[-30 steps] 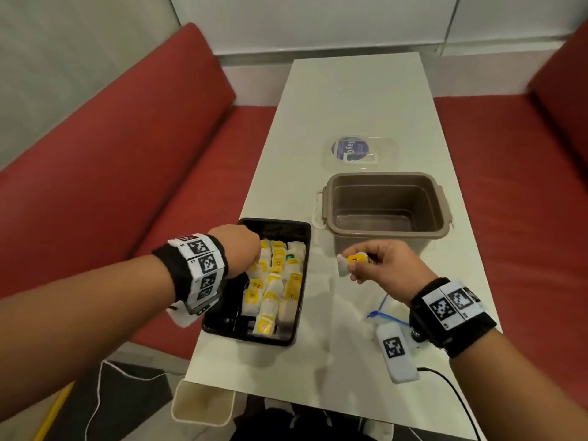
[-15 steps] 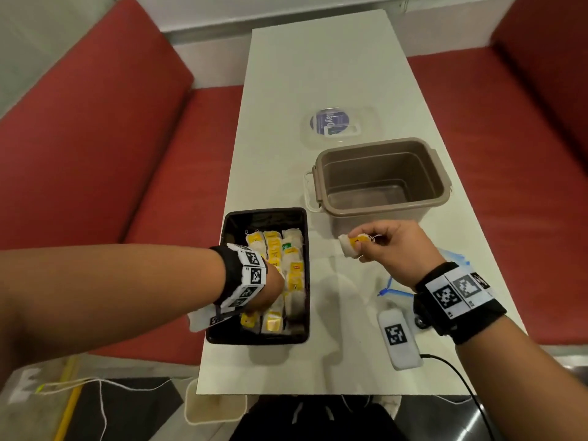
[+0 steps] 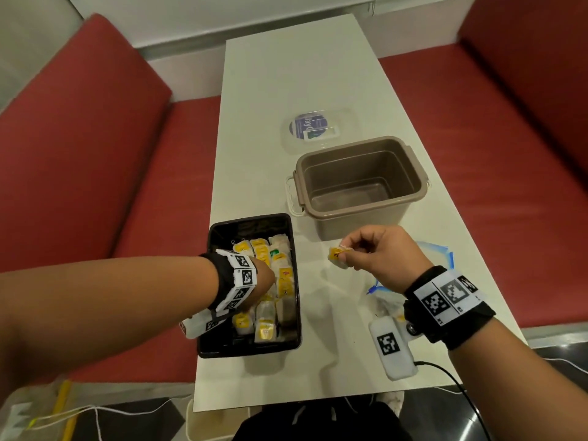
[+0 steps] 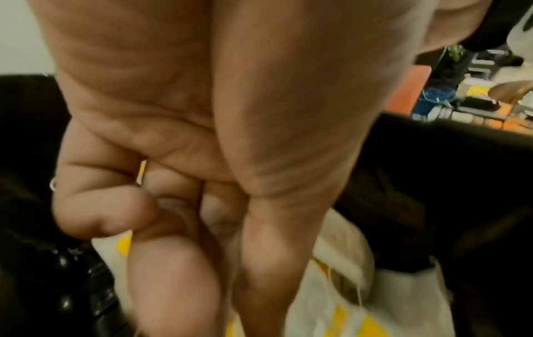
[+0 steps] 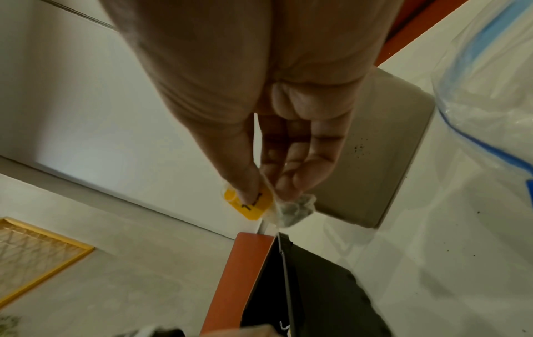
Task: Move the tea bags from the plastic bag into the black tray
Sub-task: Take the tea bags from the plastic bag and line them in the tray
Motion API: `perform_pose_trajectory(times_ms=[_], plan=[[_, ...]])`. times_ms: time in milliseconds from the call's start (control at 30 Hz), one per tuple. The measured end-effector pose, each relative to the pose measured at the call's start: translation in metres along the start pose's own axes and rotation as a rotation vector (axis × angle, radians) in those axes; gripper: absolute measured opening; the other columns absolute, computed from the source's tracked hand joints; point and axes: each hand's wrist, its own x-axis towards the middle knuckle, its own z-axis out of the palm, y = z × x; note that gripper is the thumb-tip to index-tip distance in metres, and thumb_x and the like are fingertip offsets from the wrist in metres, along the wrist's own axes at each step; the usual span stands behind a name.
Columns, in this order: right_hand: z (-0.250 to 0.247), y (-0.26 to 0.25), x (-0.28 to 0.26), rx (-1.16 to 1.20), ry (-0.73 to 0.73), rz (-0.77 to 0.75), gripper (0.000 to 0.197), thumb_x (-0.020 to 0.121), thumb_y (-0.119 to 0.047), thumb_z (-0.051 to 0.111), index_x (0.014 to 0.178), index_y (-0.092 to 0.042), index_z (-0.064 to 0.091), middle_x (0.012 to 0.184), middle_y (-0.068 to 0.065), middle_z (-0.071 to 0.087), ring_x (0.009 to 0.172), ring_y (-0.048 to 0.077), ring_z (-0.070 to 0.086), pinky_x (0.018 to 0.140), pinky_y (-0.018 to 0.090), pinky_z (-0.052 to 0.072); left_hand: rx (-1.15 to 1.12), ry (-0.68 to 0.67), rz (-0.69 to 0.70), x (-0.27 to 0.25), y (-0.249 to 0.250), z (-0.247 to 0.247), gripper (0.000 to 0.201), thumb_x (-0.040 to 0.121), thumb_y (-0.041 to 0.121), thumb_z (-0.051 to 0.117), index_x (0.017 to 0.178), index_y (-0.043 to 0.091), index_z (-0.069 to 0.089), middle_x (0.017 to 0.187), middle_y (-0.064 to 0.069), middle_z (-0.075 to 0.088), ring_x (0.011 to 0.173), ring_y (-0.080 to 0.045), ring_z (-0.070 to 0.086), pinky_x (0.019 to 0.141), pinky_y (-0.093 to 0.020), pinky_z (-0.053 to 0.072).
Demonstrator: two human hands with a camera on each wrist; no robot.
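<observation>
The black tray (image 3: 219, 237) sits on the white table's near left, filled with several yellow-tagged tea bags (image 3: 281, 275). My left hand (image 3: 269, 281) is down inside it, wrist over the middle. In the left wrist view its fingers (image 4: 161, 285) curl and pinch a tea bag (image 4: 114, 247) above others. My right hand (image 3: 343, 254) hovers right of the tray and pinches one tea bag (image 3: 336, 258) by its yellow tag (image 5: 251, 205), its pouch (image 5: 292, 209) hanging below. The clear plastic bag (image 3: 437, 253) with blue seal lies under my right wrist.
An empty brown tub (image 3: 359, 183) stands just beyond my right hand, with its clear lid (image 3: 315, 128) lying behind it. A white marker block (image 3: 393, 348) with a cable lies near the table's front right. Red benches (image 3: 79, 154) flank the narrow table.
My left hand has dropped from the tray's far end down into its middle among the tea bags. My right hand has stayed in place with its tea bag.
</observation>
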Motion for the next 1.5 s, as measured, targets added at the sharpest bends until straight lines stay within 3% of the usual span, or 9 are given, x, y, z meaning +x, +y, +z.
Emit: perform_pose_trajectory(times_ms=[133,300,500,667,933,1100,1233,1367,1500], plan=[[0.01,-0.004,0.005,-0.016,-0.06,-0.038,0.01,0.083,-0.006,0.074,0.088,-0.014,0.075,0.077,0.006,0.074,0.067,0.011,0.064,0.07,0.029,0.057,-0.338,0.167,-0.002,-0.023,-0.025,-0.011,0.034,0.089,0.04,0.067,0.111,0.014,0.071,0.101,0.001,0.069,0.096,-0.02,0.063,0.077,-0.027,0.047],[0.025,-0.023,0.015,0.024,-0.119,-0.063,0.031,0.078,0.007,0.073,0.097,-0.013,0.06,0.079,0.006,0.067,0.066,0.017,0.061,0.069,0.032,0.056,-0.88,0.704,0.07,-0.074,-0.049,-0.022,0.03,0.075,0.05,0.078,0.096,0.029,0.071,0.083,0.015,0.07,0.07,0.003,0.06,0.064,-0.014,0.043],[0.047,-0.042,0.025,-0.041,-0.171,-0.153,0.04,0.074,0.001,0.077,0.087,-0.02,0.046,0.076,0.006,0.069,0.061,0.015,0.06,0.065,0.038,0.054,-0.871,0.975,0.04,-0.091,-0.034,-0.016,0.022,0.082,0.042,0.075,0.099,0.029,0.07,0.074,0.018,0.061,0.063,0.01,0.053,0.057,-0.007,0.035],[0.065,-0.034,0.031,-0.315,-0.116,-0.179,0.029,0.077,-0.018,0.077,0.088,-0.022,0.051,0.079,-0.005,0.068,0.061,0.009,0.056,0.062,0.025,0.049,-0.675,0.721,-0.026,-0.088,-0.038,0.007,0.025,0.088,0.034,0.068,0.111,0.028,0.068,0.096,0.01,0.068,0.081,-0.006,0.059,0.07,-0.02,0.042],[0.088,-0.004,0.036,-0.53,-0.19,0.079,0.034,0.084,-0.036,0.069,0.105,-0.021,0.046,0.095,0.004,0.068,0.087,0.022,0.065,0.073,0.032,0.052,-0.272,0.101,0.096,-0.043,-0.005,0.02,0.032,0.09,0.028,0.068,0.118,0.014,0.068,0.116,-0.001,0.068,0.106,-0.02,0.061,0.077,-0.027,0.042],[0.093,0.007,0.035,-0.471,-0.179,0.123,0.03,0.085,-0.031,0.066,0.103,-0.024,0.043,0.097,0.006,0.07,0.084,0.026,0.069,0.077,0.036,0.057,-0.063,0.014,0.154,-0.025,0.013,0.015,0.033,0.091,0.027,0.066,0.121,0.015,0.067,0.113,-0.002,0.065,0.094,-0.02,0.055,0.075,-0.028,0.04],[0.095,0.01,0.034,-0.438,-0.169,0.142,0.029,0.086,-0.03,0.064,0.105,-0.022,0.043,0.096,0.009,0.07,0.085,0.028,0.068,0.078,0.038,0.057,0.208,-0.04,0.208,-0.01,0.023,0.014,0.039,0.097,0.036,0.055,0.132,0.019,0.058,0.127,0.0,0.06,0.112,-0.022,0.056,0.076,-0.029,0.038],[0.096,0.012,0.034,-0.416,-0.159,0.152,0.031,0.087,-0.031,0.064,0.11,-0.02,0.046,0.097,0.01,0.07,0.085,0.029,0.069,0.079,0.04,0.057,0.203,-0.015,0.259,0.0,0.021,0.013,0.041,0.098,0.035,0.054,0.136,0.018,0.055,0.135,0.0,0.057,0.121,-0.02,0.053,0.077,-0.022,0.033],[0.096,0.012,0.034,-0.41,-0.156,0.152,0.03,0.087,-0.03,0.064,0.11,-0.019,0.047,0.097,0.009,0.07,0.084,0.028,0.069,0.079,0.041,0.058,0.282,-0.065,0.214,0.01,0.02,0.015,0.044,0.098,0.042,0.053,0.132,0.015,0.057,0.122,-0.004,0.061,0.108,-0.024,0.059,0.077,-0.03,0.041]])
